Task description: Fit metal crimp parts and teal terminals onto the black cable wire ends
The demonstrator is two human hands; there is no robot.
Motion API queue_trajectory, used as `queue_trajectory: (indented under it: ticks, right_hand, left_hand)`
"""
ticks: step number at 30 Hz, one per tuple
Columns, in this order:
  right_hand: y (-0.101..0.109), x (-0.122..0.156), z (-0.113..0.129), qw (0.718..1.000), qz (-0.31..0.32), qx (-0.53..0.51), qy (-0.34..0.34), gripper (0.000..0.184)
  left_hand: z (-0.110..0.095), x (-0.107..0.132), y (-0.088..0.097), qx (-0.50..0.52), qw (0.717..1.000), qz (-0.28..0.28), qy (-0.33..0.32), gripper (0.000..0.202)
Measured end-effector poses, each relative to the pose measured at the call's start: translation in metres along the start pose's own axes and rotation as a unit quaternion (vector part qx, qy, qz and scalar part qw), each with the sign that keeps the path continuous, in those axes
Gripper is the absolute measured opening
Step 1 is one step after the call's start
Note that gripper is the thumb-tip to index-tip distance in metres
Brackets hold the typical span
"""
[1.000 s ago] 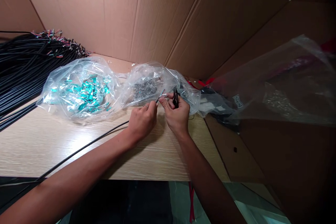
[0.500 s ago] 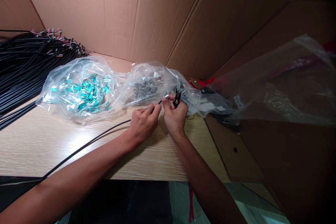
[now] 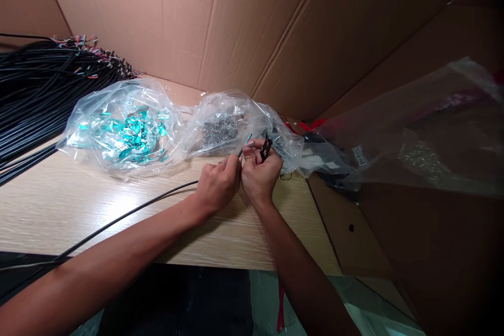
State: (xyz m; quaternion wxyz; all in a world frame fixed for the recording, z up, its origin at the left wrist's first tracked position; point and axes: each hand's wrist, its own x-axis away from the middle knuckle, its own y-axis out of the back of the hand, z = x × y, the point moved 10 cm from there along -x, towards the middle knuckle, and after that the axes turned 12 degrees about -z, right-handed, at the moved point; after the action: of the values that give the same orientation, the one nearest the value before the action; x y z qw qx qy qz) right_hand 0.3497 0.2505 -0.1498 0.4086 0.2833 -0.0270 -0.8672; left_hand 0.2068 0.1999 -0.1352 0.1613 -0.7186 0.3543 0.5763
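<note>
My left hand (image 3: 217, 184) is closed, pinching the end of a thin black cable (image 3: 129, 212) that trails left across the wooden table (image 3: 98, 205). Coloured wire tips (image 3: 248, 139) stick out of the cable end between my hands. My right hand (image 3: 260, 176) is closed too, touching the left one; its fingertips pinch at the wire tips and it holds a small black tool (image 3: 265, 148) against the palm. Both hands sit just in front of a clear plastic bag of small grey metal parts (image 3: 218, 131).
A clear bag of teal pieces (image 3: 126, 131) lies left of the grey-parts bag. A thick bundle of black cables (image 3: 39, 89) fills the far left. Cardboard walls (image 3: 236, 26) enclose the table. A large clear bag (image 3: 425, 131) and dark items lie on the right.
My two hands have drawn closer until they touch, and the right fingers have shifted on the wire tips. The view has tilted slightly.
</note>
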Motion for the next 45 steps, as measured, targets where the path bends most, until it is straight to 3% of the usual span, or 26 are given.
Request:
queue_trajectory:
  ticks: [7,14,19,26,30,37,45]
  right_hand:
    - [0.003,-0.012,-0.003,0.999,0.017,-0.031,-0.009,0.090]
    - [-0.004,-0.010,-0.005,0.997,0.049,-0.054,-0.032,0.088]
    - [-0.007,-0.008,-0.017,0.997,0.023,-0.049,-0.054,0.091]
    - [-0.028,-0.001,-0.038,0.989,0.076,-0.076,-0.102,0.091]
    - [-0.033,0.002,-0.041,0.983,0.085,-0.097,-0.131,0.099]
    - [-0.008,-0.019,-0.028,0.991,0.065,-0.094,-0.071,0.103]
    - [0.000,-0.019,-0.014,0.996,0.071,-0.039,-0.026,0.094]
  left_hand:
    - [0.018,0.002,-0.011,0.052,0.994,0.042,0.091,0.030]
    - [0.023,0.003,-0.012,0.095,0.984,0.058,0.136,0.027]
    - [0.019,0.004,-0.012,0.072,0.989,0.057,0.112,0.030]
    - [0.008,0.004,-0.010,0.024,0.998,0.038,0.049,0.034]
    - [0.013,0.001,-0.007,0.054,0.995,0.032,0.072,0.031]
    - [0.040,-0.002,-0.016,0.168,0.961,0.070,0.208,0.026]
    - [0.043,-0.003,-0.023,0.197,0.949,0.099,0.224,0.026]
